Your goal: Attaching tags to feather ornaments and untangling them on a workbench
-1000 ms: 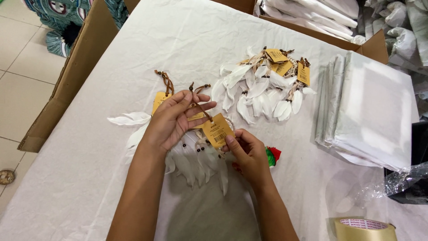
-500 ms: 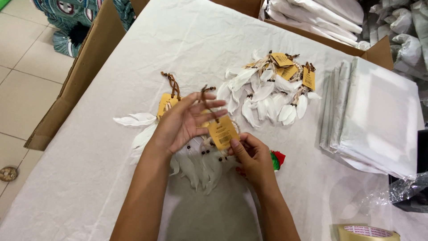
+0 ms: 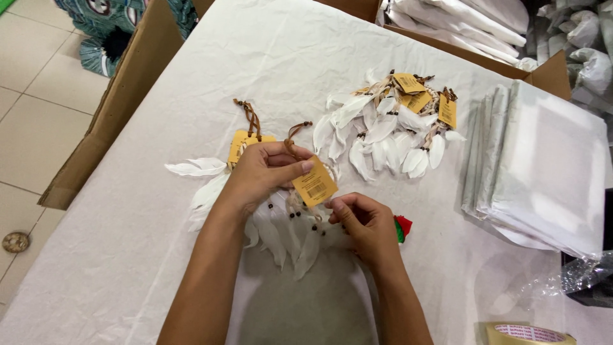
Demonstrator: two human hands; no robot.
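Since a second ago little has changed: the left hand (image 3: 258,176) has stayed curled over the white feather ornament with dark beads and a tan card tag (image 3: 295,225), and the right hand (image 3: 365,225) has only edged in at its right side, so the handling of this one piece looks unfinished.

The left fingers hold the tag and brown cord at the top. The ornament lies on the white-covered table (image 3: 128,268), in the middle between both hands, its feathers fanned downward, tag tilted. A second tagged feather piece (image 3: 211,167) lies just left of it. The right fingers pinch narrowly on the strands. Farther right sit a heap of like feather ornaments (image 3: 389,131) and a stack of clear plastic bags (image 3: 543,172).
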